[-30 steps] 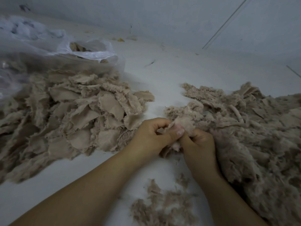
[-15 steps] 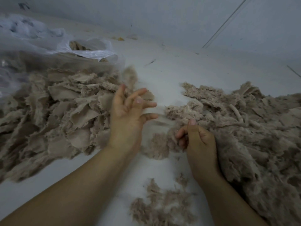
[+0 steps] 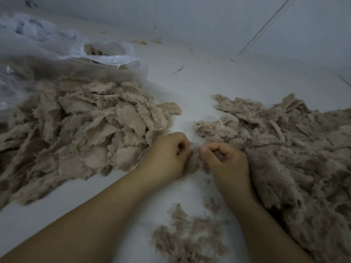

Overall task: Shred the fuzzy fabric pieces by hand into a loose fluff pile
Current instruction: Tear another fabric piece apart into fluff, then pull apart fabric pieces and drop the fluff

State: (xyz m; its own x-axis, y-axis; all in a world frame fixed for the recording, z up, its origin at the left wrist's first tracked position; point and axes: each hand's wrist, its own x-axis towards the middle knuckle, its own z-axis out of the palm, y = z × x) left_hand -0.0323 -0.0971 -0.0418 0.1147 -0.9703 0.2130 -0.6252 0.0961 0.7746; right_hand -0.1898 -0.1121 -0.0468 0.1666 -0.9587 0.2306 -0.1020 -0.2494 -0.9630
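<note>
Fingers of the left hand point(image 3: 167, 154) and right hand point(image 3: 226, 162) curl tight, both pinching one small fuzzy fabric piece point(image 3: 192, 164) stretched between them. Left of the fingers lies the heap of fabric pieces point(image 3: 91, 130); right of them, the fluff pile point(image 3: 294, 149). Loose tufts point(image 3: 190, 236) lie nearer the person, below the fingers.

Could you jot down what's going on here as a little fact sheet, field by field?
Activity: tearing fuzzy fabric by hand
Left hand: fingers curled, pinching a fabric piece
Right hand: pinching the same piece from the other side
Unshredded pieces: heap at left, flat scraps
Fluff pile: large, at right
Small fluff clump: near the forearms
Plastic bag: behind the left heap, open, some scraps inside
Surface: pale, with stray bits
</note>
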